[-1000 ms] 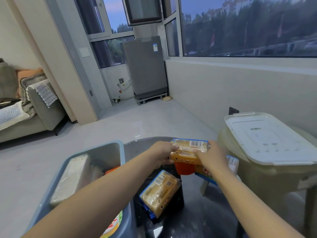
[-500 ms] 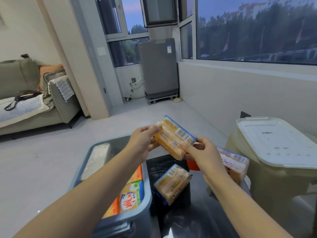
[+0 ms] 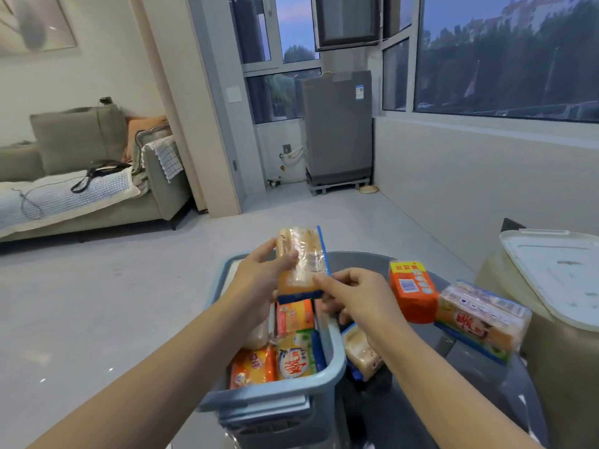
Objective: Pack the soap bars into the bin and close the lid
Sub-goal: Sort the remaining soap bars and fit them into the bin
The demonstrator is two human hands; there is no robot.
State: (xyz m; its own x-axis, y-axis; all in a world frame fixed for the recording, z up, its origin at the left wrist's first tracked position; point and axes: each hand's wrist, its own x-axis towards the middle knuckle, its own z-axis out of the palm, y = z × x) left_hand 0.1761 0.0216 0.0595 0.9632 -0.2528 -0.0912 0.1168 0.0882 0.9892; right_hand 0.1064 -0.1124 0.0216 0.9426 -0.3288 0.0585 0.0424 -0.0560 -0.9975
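Left hand [image 3: 259, 280] grips a plastic-wrapped soap pack [image 3: 301, 260] by its near half, fingers curled round it; right hand [image 3: 353, 296] pinches its lower corner. Pack hangs directly above the blue-grey bin [image 3: 327, 364], long axis pointing away from the person, tilted upward; left hand is nearer the bin. Orange soap box [image 3: 411, 290] and two wrapped packs remain on the dark tabletop [image 3: 453, 348]; white lid [image 3: 557, 273] lies well apart, right edge cut off. Bin's far interior is hidden behind the hands.
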